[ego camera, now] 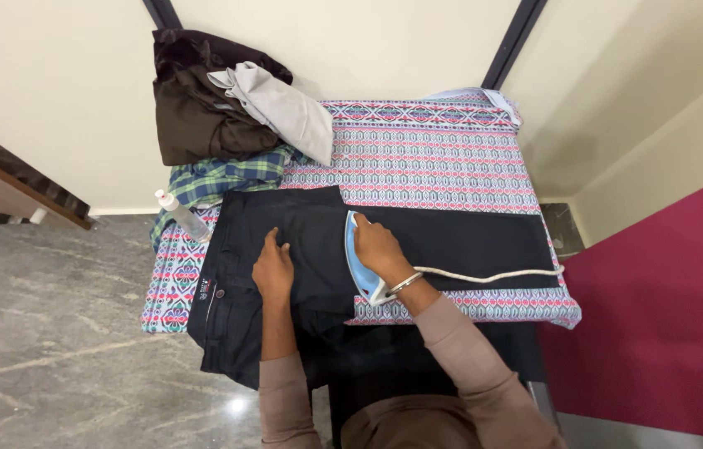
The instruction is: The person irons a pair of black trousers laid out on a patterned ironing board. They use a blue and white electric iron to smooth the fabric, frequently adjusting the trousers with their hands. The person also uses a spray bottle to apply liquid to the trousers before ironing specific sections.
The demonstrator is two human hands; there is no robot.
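Black trousers spread on patterned board, left hand flat, fingers apart, pressing cloth, right hand clamped on blue iron, clothes pile behind.

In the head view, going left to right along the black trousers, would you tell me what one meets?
Clear plastic bottle → left hand flat on the black trousers → blue iron under the right hand → white cord.

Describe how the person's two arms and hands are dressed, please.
Both arms wear long, loose sleeves in a dull pinkish-brown, reaching to the wrists. The left hand is bare, with no ring or band visible. The right hand is also bare, with a thin silver bangle at the wrist.
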